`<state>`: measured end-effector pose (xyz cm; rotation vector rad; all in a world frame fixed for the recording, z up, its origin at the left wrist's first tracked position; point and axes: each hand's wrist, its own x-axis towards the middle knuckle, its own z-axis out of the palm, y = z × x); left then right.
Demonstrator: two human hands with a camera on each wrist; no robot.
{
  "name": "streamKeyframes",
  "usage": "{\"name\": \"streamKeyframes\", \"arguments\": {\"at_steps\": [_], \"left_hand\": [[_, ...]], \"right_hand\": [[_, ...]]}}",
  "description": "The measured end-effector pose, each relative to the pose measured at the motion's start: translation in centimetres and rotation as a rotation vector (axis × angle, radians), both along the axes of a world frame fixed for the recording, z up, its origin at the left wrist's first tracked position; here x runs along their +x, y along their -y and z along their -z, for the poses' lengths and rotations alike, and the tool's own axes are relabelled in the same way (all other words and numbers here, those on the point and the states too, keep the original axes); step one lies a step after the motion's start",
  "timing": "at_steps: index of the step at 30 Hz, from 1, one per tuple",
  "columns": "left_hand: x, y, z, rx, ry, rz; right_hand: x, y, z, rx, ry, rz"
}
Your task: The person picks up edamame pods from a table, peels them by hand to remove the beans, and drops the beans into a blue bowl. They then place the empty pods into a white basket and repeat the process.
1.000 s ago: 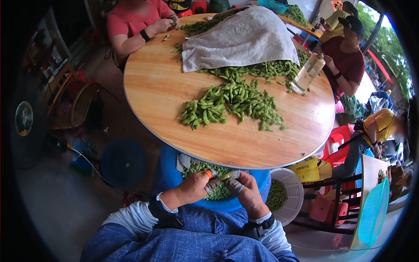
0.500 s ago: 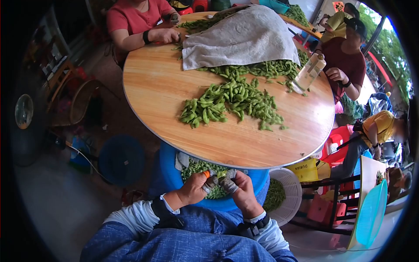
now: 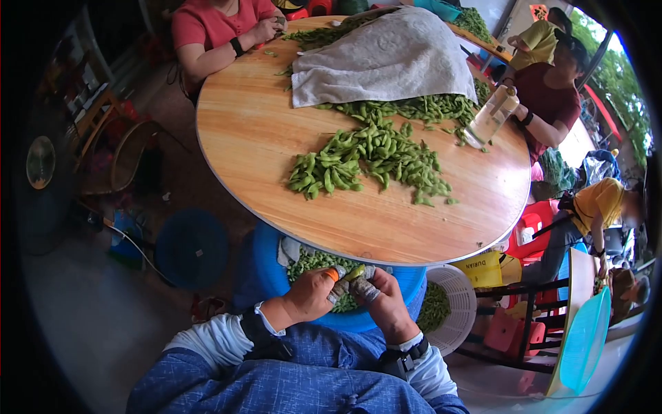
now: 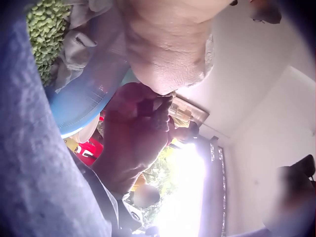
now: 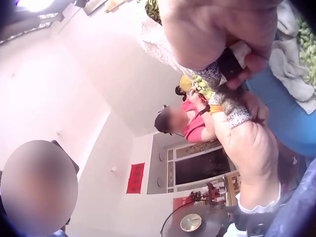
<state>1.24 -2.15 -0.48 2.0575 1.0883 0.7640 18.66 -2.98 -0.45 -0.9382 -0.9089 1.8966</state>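
My left hand and right hand meet over a blue tub at the table's edge. Grey wraps cover their fingertips, and an orange band circles a left finger. Between the fingertips, both hands pinch a green soybean pod. Shelled green beans lie in the tub below, with a grey cloth at its side. In the right wrist view, the left hand faces the right hand, and wrapped fingertips come together there.
On the round wooden table lies a heap of soybean pods, with more under a grey towel. A clear bottle stands at the right. A white basket flanks the tub. Other people sit around the table.
Half a second ago the fingertips were closer together around the pod; now more of it shows between them. Both hands remain over the tub. The person in red has brought their hands together.
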Motion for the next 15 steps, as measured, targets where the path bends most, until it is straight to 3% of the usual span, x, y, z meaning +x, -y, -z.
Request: {"name": "streamKeyframes", "arguments": {"at_steps": [6,10,12,15], "left_hand": [[0.8,0.4,1.0,-0.088,0.319,-0.114],[1.1,0.7,0.9,-0.188,0.511,-0.151],[0.9,0.6,1.2,-0.451,0.603,-0.137],[0.4,0.5,2.1,-0.804,0.821,-0.085]], "right_hand": [[-1.5,-0.1,-0.8,0.233,-0.018,0.087],[-1.6,0.1,-0.3,0.357,0.110,0.114],[-1.5,0.2,0.0,0.405,0.182,0.126],[-0.5,-0.3,0.0,0.763,0.601,0.056]]}}
